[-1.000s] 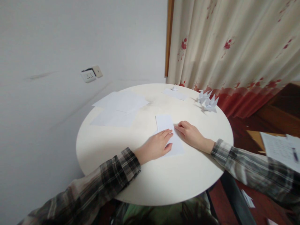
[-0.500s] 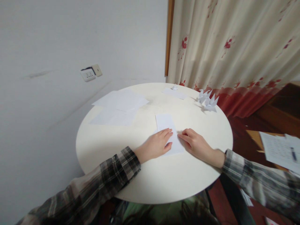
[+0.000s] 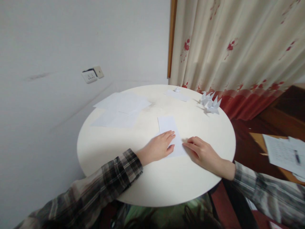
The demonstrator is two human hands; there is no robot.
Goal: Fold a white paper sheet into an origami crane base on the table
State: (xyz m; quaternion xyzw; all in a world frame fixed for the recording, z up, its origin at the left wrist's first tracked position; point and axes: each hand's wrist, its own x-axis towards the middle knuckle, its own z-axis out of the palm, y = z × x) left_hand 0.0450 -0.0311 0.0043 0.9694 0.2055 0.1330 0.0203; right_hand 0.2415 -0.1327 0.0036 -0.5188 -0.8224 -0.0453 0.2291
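Note:
A folded sheet of white paper (image 3: pixel 166 122) lies on the round white table (image 3: pixel 102 143), its long side pointing away from me. My left hand (image 3: pixel 158 147) rests on the sheet's middle with fingers stretched out and thumb apart, covering part of it. At the paper's right edge is my right hand (image 3: pixel 199 151), its fingers bent and held together, the fingertips right by that edge. Nothing shows between those fingers. A corner of a lower layer peeks out to the left of the top strip.
Several loose white sheets (image 3: pixel 121 106) overlap at the back left. Folded paper cranes (image 3: pixel 211 103) stand near the right rim; a smaller folded piece (image 3: pixel 177 89) sits by a paper slip (image 3: pixel 177 95) at the back. A wall socket (image 3: pixel 89 76) and a curtain (image 3: pixel 228 63) are behind.
My right hand has slid toward me and slightly right along the paper's right edge. My left hand and the paper have stayed in place.

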